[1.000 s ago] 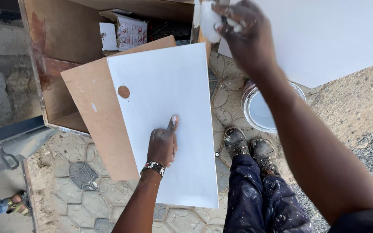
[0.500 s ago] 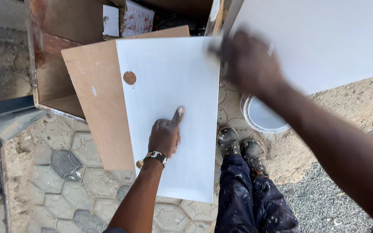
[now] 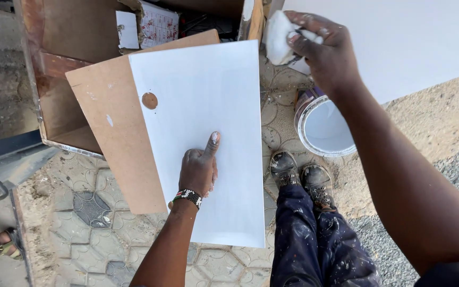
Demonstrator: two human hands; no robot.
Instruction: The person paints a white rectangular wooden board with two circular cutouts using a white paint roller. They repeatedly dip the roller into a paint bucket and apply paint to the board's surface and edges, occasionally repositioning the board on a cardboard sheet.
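My left hand (image 3: 200, 169) presses on the lower middle of a white painted board (image 3: 203, 106), thumb stretched up along it; a beaded band circles the wrist. Under that board lies a brown fibreboard panel (image 3: 113, 143) with a round hole (image 3: 150, 100). My right hand (image 3: 325, 50) is raised past the board's upper right corner and grips a white sponge or cloth pad (image 3: 280, 36). Below that hand stands an open tin of white paint (image 3: 321, 127) on the ground.
A wooden box (image 3: 59, 69) with papers inside stands at the upper left. A large white panel (image 3: 415, 37) leans at the upper right. My paint-spattered trousers and boots (image 3: 301, 175) are beside the tin. Another person's sandalled foot (image 3: 1, 242) shows at the lower left.
My right hand has come back up to the board's upper right corner holding the white pad. The left hand stays pressed on the board.
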